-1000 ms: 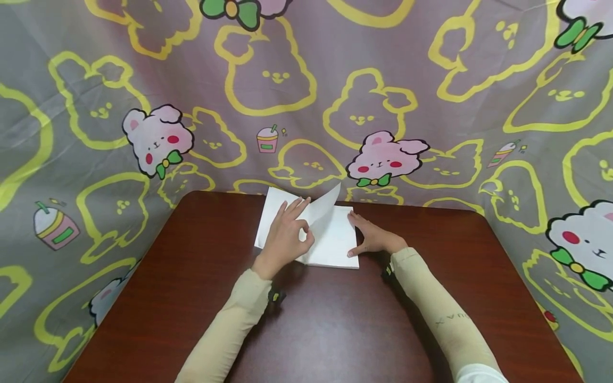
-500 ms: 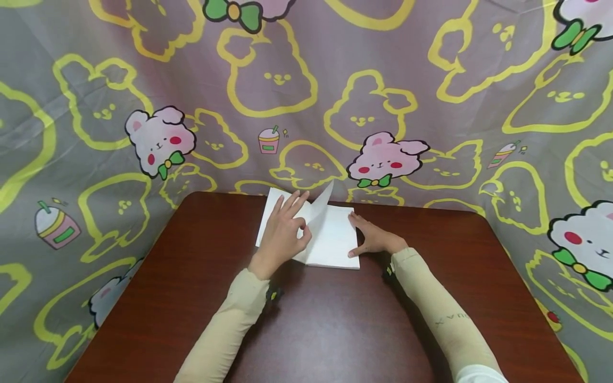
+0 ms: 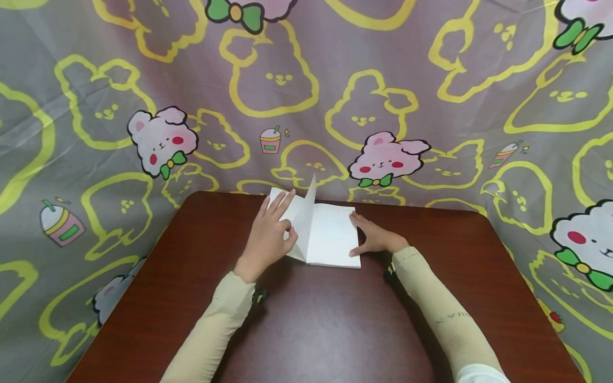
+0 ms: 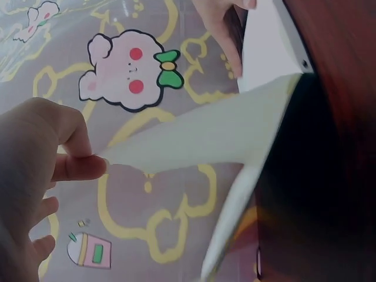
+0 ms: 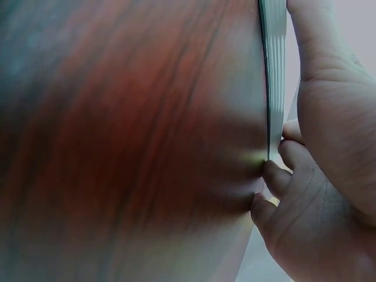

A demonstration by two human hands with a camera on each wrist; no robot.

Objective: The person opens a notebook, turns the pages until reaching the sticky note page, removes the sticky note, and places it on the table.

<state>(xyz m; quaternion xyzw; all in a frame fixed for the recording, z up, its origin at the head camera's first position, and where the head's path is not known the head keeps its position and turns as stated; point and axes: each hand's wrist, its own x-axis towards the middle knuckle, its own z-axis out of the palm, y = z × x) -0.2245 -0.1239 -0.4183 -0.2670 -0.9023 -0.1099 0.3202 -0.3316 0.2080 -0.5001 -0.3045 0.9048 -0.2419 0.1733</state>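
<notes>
An open book with blank white pages (image 3: 333, 234) lies on the table. My left hand (image 3: 265, 234) pinches the edge of one raised page (image 3: 303, 226) between thumb and index finger, its other fingers extended. From the left wrist, that page (image 4: 200, 135) stretches from the fingertips towards the spine. My right hand (image 3: 375, 235) rests at the book's right side, thumb near the lower corner and fingers near the upper one. Seen from the right wrist, the fingers of the right hand (image 5: 317, 170) touch the stacked page edges (image 5: 275, 76). Part of the left pages is hidden behind the left hand.
The dark reddish-brown table (image 3: 306, 319) extends around the book. A patterned curtain (image 3: 306, 96) with cartoon bunnies hangs behind the table and along both sides. A dark wrist device (image 3: 259, 297) sits below the left cuff.
My left hand has moved left, drawing the pinched page over from the right until it stands nearly upright by the spine. The right hand has stayed at the book's right edge.
</notes>
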